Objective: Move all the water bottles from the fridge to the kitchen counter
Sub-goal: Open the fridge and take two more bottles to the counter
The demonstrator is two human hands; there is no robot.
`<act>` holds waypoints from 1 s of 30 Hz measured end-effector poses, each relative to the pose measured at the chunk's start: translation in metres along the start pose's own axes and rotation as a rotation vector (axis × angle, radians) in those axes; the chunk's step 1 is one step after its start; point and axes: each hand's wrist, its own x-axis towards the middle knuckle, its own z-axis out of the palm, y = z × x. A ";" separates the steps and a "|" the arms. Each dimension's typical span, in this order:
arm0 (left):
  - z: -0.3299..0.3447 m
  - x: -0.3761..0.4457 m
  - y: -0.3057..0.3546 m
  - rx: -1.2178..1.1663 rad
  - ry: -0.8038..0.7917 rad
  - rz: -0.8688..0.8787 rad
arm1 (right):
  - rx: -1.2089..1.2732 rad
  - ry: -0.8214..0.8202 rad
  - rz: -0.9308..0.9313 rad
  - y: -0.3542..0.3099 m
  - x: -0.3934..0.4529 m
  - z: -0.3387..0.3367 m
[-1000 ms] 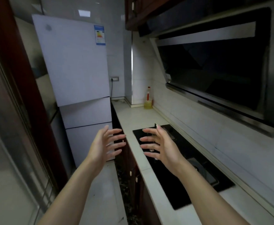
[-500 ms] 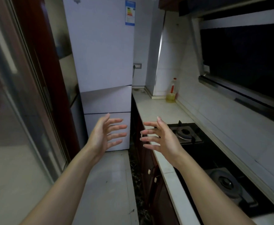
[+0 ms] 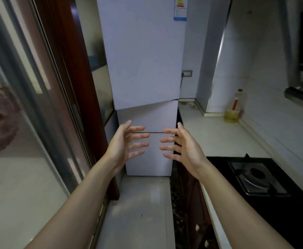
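- Fridge [image 3: 143, 69]: three closed doors, straight ahead; no water bottles visible.
- Left hand [image 3: 123, 146], right hand [image 3: 185, 146]: empty, fingers spread, palms facing, apart.
- Counter [image 3: 219, 137]: one oil bottle [image 3: 234, 108], one stove [image 3: 258, 178].

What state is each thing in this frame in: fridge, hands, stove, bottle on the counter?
Fridge: all doors shut, no water bottles showing.
Left hand: empty, fingers spread, held in the air.
Right hand: empty, fingers spread, held in the air.
Stove burner: no flame, nothing on it.
Oil bottle: upright on the counter, capped, only the bottom part filled.
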 end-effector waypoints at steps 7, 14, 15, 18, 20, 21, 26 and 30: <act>0.001 0.078 0.010 -0.093 0.065 -0.005 | 0.034 -0.080 -0.006 -0.006 0.099 -0.008; -0.022 0.137 0.008 -0.116 0.115 -0.022 | 0.039 -0.149 0.035 0.007 0.168 0.008; -0.026 0.146 0.007 -0.117 0.117 -0.023 | 0.035 -0.147 0.035 0.008 0.178 0.011; -0.041 0.173 0.004 -0.120 0.120 -0.029 | 0.017 -0.148 0.041 0.011 0.208 0.022; -0.054 0.194 0.000 -0.123 0.120 -0.031 | -0.003 -0.142 0.047 0.016 0.230 0.031; -0.061 0.205 -0.001 -0.128 0.120 -0.033 | -0.011 -0.133 0.052 0.018 0.241 0.037; -0.104 0.274 -0.001 -0.161 0.115 -0.045 | 0.008 -0.076 0.066 0.020 0.306 0.068; -0.146 0.334 0.012 -0.165 0.112 -0.065 | 0.067 -0.028 0.080 0.013 0.366 0.104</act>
